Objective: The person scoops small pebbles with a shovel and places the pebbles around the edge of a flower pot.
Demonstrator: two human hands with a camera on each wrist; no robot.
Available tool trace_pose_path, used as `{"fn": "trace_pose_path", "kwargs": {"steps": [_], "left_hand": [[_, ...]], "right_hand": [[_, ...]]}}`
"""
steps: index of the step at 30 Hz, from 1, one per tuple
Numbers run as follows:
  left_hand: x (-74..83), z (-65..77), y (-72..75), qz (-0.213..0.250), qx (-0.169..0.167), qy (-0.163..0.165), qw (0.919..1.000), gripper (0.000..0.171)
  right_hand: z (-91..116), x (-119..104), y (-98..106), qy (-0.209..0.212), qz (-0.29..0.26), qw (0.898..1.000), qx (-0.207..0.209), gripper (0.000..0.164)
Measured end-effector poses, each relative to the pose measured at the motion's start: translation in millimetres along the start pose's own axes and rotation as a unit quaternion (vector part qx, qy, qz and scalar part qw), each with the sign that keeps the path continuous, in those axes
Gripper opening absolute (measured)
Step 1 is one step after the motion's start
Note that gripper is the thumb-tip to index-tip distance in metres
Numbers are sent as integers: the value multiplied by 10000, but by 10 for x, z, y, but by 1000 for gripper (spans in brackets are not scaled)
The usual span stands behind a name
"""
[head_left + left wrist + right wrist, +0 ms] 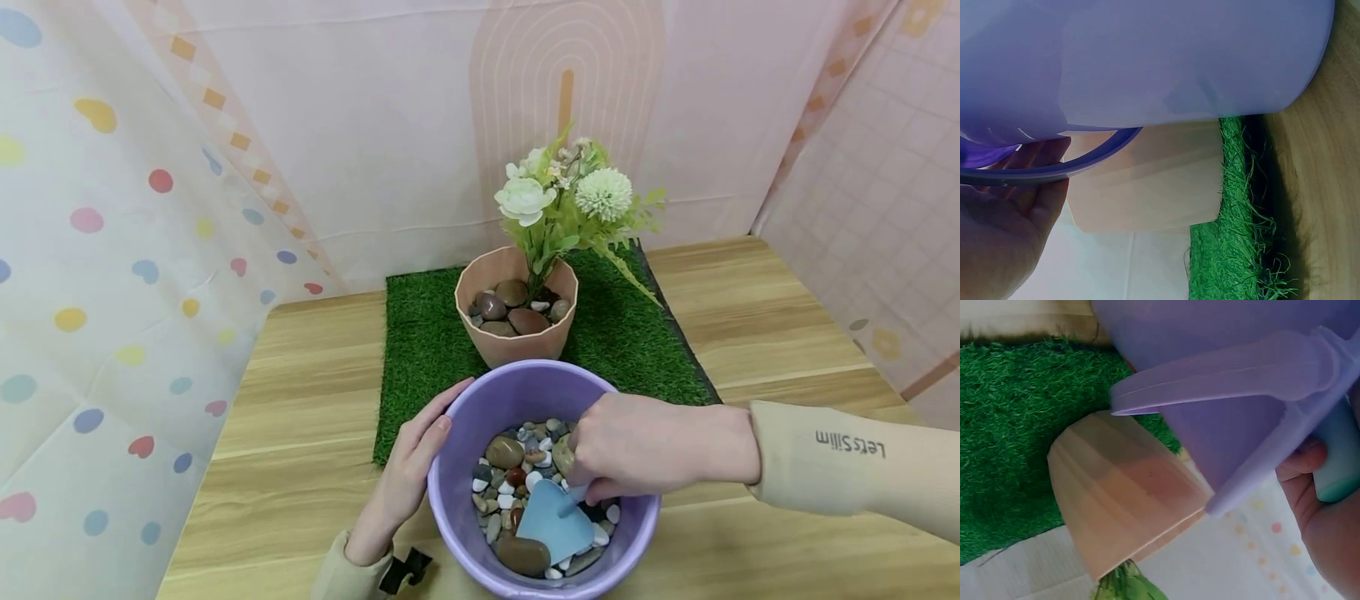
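A purple bucket (456,508) holds pebbles and larger stones (522,556) in brown, grey and white. Inside it my right hand (632,443) grips the handle of a light blue toy shovel (551,521), its blade down on the stones. In the right wrist view, thumb and palm close on the pale blue shovel handle (1338,450), partly hidden by the bucket rim. My left hand (411,458) lies along the bucket's left side with fingers extended. From the left wrist view, its fingers (1035,156) reach behind the bucket's curved purple handle (1094,156), near the bucket wall.
Just behind the bucket stands a peach pot (517,346) with stones and white artificial flowers (603,194). The pot sits on a green grass mat (427,333) over a wooden table (315,392). Patterned cloth (337,125) hangs behind and at both sides.
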State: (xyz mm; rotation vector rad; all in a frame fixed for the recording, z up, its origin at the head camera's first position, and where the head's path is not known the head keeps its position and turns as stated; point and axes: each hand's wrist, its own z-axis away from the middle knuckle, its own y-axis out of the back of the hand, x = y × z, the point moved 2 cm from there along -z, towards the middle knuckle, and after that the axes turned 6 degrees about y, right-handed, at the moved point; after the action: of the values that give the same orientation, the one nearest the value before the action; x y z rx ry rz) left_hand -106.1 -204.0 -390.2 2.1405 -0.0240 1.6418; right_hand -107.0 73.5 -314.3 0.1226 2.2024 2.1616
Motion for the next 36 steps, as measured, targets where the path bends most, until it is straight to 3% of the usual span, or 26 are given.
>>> {"fn": "trace_pose_path", "kwargs": {"steps": [6,12,19,25,36], "left_hand": [[3,-3,-5,4,-3,-19,10000,47],[8,-4,-10,31,-24,-12,10000,47],[5,-4,-8,75,-30,28,10000,47],[5,-1,-5,108,-23,-12,9999,47],[-3,1,-7,16,4,-84,10000,48]], "right_hand": [[3,35,-34,-24,-594,9976,365,8],[22,72,-24,-43,-852,9926,861,10],[89,107,25,-673,-1402,9820,1071,15],[173,138,93,-1221,-1959,9668,1098,22],[362,232,180,-1785,-2104,9512,1384,23]]}}
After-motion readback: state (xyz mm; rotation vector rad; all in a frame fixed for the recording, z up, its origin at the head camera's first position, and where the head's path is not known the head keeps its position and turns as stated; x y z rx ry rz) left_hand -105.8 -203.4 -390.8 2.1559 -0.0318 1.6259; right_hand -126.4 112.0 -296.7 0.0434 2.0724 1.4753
